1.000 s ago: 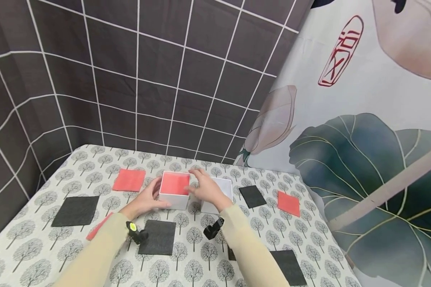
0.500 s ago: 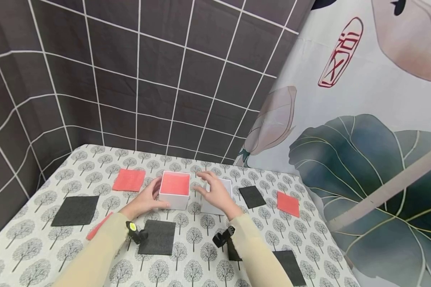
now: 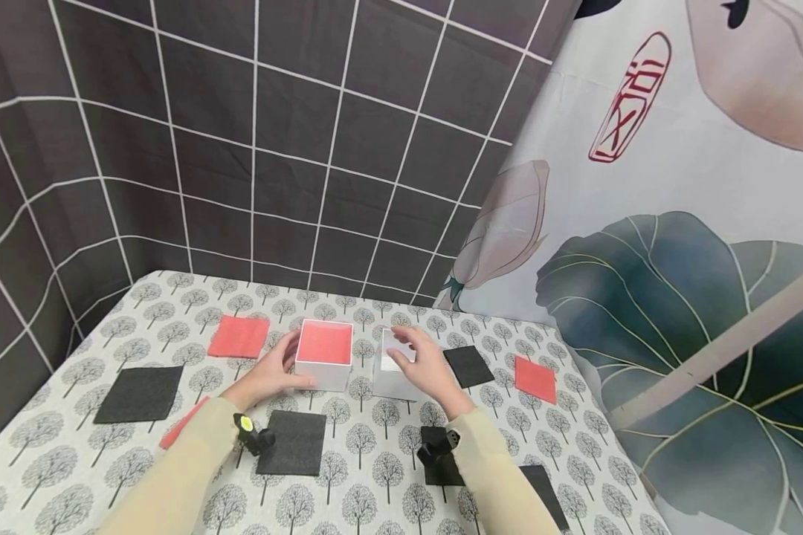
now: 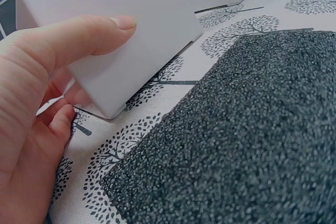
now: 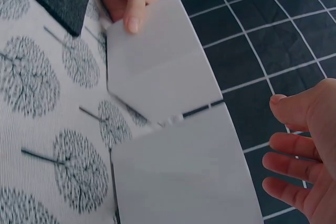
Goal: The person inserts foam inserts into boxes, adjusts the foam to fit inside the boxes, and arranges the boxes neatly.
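Note:
A square white box stands on the patterned tablecloth, a red cloth square lying inside it. My left hand holds this box by its near left corner; in the left wrist view the thumb lies along a white wall and the other fingers reach round the side. Just to the right is a second white box, its inside pale where it shows. Over this box's right part hovers my right hand, fingers loosely bent and nothing in them. The right wrist view shows its fingers apart from the white wall.
Red cloth squares lie at the left and right, with another partly under the left sleeve. Black cloth squares are spread around both boxes, one close to the right hand. A dark gridded curtain hangs behind the table.
My right hand has moved right, from the rim of the box with the red cloth to above the second box. My left hand has stayed on its box.

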### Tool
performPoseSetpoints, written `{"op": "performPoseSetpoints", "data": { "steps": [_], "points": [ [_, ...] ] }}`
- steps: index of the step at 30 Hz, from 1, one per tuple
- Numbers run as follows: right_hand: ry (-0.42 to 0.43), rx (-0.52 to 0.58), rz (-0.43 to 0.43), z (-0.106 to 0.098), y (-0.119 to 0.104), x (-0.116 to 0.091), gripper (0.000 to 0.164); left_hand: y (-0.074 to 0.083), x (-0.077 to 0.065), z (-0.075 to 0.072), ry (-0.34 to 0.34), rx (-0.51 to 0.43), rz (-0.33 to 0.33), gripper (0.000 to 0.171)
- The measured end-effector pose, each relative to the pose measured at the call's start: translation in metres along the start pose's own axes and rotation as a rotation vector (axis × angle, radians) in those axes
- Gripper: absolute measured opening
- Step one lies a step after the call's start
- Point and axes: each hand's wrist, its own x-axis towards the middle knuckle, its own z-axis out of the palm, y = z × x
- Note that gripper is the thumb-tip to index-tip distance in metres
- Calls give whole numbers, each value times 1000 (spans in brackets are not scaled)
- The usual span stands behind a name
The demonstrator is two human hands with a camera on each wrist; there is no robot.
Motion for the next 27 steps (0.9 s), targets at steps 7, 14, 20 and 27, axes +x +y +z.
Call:
{"op": "performPoseSetpoints", "data": {
  "steps": [7, 14, 20, 27],
  "points": [
    [40, -39, 41, -13, 12, -9, 36, 1, -1, 1, -4, -5, 8, 118],
    [72, -65, 140, -26, 30, -18, 36, 2, -1, 1, -3, -1, 15, 117],
    [103, -14, 246, -37, 47, -26, 39, 1, -1, 0, 5, 9, 20, 117],
    [156, 31, 348, -55, 72, -36, 45, 0, 0, 1, 1, 32, 19, 117]
  ]
}}
